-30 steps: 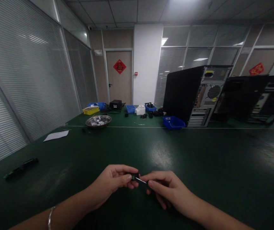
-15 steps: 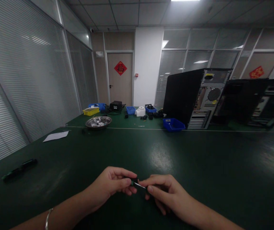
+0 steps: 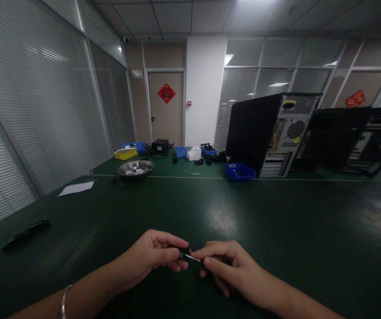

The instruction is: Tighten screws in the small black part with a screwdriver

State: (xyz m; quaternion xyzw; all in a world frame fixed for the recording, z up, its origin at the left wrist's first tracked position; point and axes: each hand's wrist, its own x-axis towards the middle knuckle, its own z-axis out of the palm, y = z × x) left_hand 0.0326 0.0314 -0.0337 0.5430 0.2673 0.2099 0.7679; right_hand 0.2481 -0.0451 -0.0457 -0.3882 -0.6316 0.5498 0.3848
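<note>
Gripped a small dark piece [image 3: 182,254] between the nearly closed thumb and fingers of the left hand [image 3: 157,252], with a thin bright shaft [image 3: 193,258] slanting from it toward the right hand [image 3: 230,263]. Pinched a dark bit [image 3: 204,265], mostly hidden, at the shaft's other end between right thumb and bent fingers. Held both hands low over the green table [image 3: 177,204], well apart from the dark tool [image 3: 25,235] and the metal bowl [image 3: 136,173].

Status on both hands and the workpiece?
Left hand: grip closed on small dark part. Right hand: fingers at thin metal shaft between them. No obstruction visible around hands.
</note>
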